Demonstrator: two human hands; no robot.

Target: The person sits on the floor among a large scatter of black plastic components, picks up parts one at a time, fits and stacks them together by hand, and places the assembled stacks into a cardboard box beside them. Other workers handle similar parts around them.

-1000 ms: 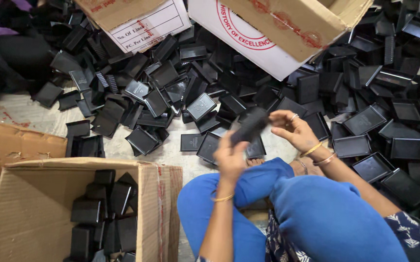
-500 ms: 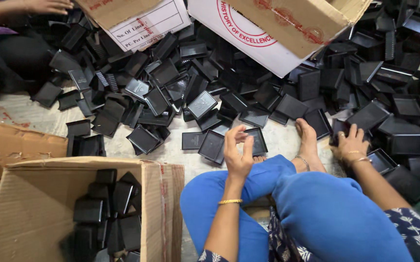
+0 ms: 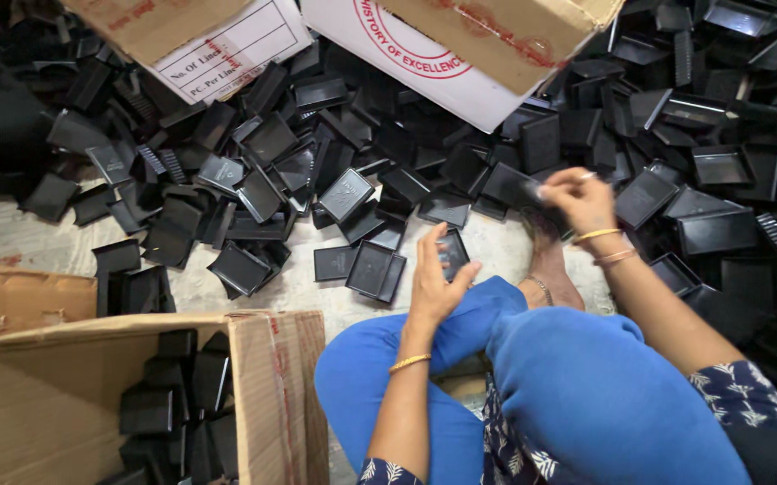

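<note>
My left hand [image 3: 435, 280] grips a small black tray [image 3: 453, 254]; right hand [image 3: 579, 199] pinches another black tray [image 3: 516, 187] lying leftward of it, long axis slanting

Bare floor [image 3: 303, 286] opens just beyond the cardboard box [image 3: 263, 395]; farther out, heaped black plastic trays [image 3: 335, 171] block every passage.

Small black rectangular plastic tray [image 3: 450, 254] in left hand [image 3: 433, 283]: smooth, slight sheen. Another black plastic tray [image 3: 516, 187] pinched by right hand [image 3: 582, 199], same semi-gloss look. Heap of black plastic trays [image 3: 344, 193] catches light on flat faces, pretty slick. Brown corrugated cardboard box [image 3: 38, 404]: matt, papery, red tape on edge. Pale concrete floor [image 3: 20, 238]: rough, dusty. Blue cloth trousers [image 3: 586, 386]: soft, matt. Thin gold-coloured metal bangles [image 3: 597, 235]: shiny.
</note>
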